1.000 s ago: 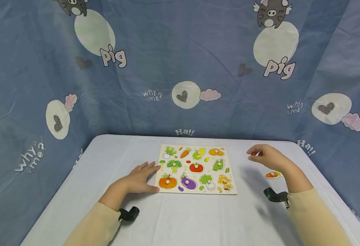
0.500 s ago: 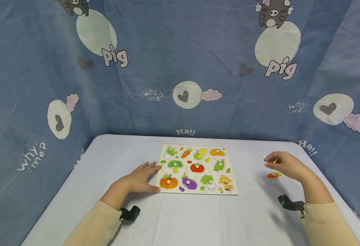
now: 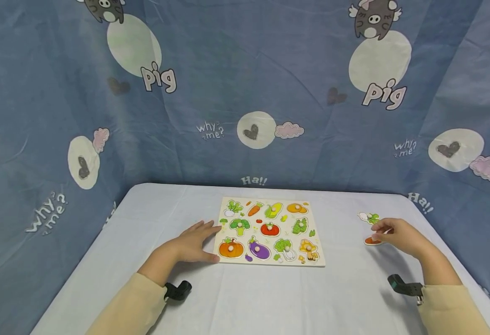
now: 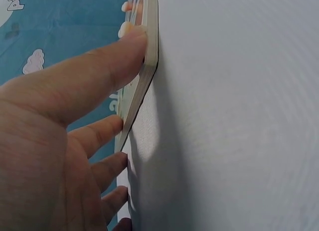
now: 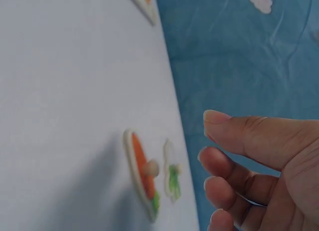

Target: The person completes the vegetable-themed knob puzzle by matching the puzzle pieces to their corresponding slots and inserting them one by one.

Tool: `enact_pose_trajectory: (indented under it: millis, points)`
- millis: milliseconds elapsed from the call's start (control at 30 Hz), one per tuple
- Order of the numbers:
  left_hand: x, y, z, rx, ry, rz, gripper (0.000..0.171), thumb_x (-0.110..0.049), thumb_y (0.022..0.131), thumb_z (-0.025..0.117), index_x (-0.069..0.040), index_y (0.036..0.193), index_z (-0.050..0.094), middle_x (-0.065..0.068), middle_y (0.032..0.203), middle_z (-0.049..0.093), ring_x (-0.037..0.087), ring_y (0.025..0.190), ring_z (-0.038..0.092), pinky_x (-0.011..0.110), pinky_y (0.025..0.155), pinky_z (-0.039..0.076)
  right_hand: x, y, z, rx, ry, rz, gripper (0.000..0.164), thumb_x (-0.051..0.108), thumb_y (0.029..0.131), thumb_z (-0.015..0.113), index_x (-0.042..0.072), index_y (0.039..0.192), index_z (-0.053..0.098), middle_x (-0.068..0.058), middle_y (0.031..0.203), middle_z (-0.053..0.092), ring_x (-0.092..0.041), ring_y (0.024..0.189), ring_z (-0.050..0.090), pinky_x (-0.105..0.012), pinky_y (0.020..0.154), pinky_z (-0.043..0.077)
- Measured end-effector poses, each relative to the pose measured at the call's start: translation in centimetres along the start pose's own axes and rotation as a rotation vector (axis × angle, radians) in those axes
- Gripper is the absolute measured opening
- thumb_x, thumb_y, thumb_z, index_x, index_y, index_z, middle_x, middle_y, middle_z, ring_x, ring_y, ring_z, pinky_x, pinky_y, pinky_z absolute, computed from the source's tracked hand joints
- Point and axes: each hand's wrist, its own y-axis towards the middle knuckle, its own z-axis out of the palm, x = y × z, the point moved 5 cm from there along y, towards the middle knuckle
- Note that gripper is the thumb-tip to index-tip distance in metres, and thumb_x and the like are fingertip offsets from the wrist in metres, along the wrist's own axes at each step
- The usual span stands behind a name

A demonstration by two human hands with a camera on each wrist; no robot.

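A light vegetable puzzle board [image 3: 286, 231] lies flat on the table. My left hand [image 3: 192, 244] rests at its left edge with fingers spread; in the left wrist view the thumb [image 4: 104, 66] touches the board's edge. On the right, a carrot puzzle piece [image 3: 370, 241] with a small knob lies partly covered by my right hand [image 3: 406, 237]. Beyond it sits a white radish piece [image 3: 369, 217] with green leaves. From the right wrist, the thumb and fingers are loosely bent with a gap between them, apart from the carrot piece [image 5: 142, 163].
Several knobbed pieces, such as a pumpkin [image 3: 230, 248], an eggplant [image 3: 259, 249] and a tomato [image 3: 269, 229], sit in the board. A white cloth covers the table [image 3: 278, 302]. Behind it hangs a blue printed curtain [image 3: 211, 153].
My right hand has moved right and towards me, from over the radish piece to the carrot piece. The radish piece has come into view. My left hand stays at the board.
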Motion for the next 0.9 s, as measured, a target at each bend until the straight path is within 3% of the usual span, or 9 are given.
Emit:
enact_pose_trajectory:
  millis: [267, 600, 900]
  points:
    - [0.4, -0.2, -0.1, 0.0, 0.007, 0.018, 0.095, -0.055, 0.076, 0.08, -0.019, 0.155, 0.04, 0.012, 0.164, 0.027, 0.04, 0.151, 0.015, 0.068, 0.115, 0.018, -2.1, 0.4, 0.5, 0.01, -0.001, 0.081, 0.027, 0.018, 0.093, 0.07, -0.003, 0.11, 0.066, -0.008, 0.096, 0.063, -0.023, 0.087, 0.055, -0.034, 0.069, 0.048]
    - [0.3, -0.2, 0.0, 0.01, 0.003, 0.013, 0.094, -0.055, 0.076, 0.08, -0.02, 0.154, 0.04, 0.012, 0.164, 0.027, 0.04, 0.151, 0.015, 0.069, 0.115, 0.019, -3.6, 0.7, 1.4, 0.041, 0.05, 0.114, 0.024, 0.015, 0.091, 0.072, -0.003, 0.107, 0.066, -0.006, 0.093, 0.062, -0.02, 0.082, 0.052, -0.032, 0.068, 0.046]
    - [0.4, 0.1, 0.1, 0.004, -0.002, 0.014, 0.093, -0.053, 0.077, 0.08, -0.021, 0.155, 0.04, 0.011, 0.164, 0.026, 0.039, 0.151, 0.014, 0.068, 0.115, 0.019, -4.2, 1.6, 1.7, 0.03, -0.013, 0.129, 0.024, 0.017, 0.091, 0.074, 0.0, 0.105, 0.066, -0.007, 0.093, 0.062, -0.024, 0.086, 0.054, -0.034, 0.073, 0.046]
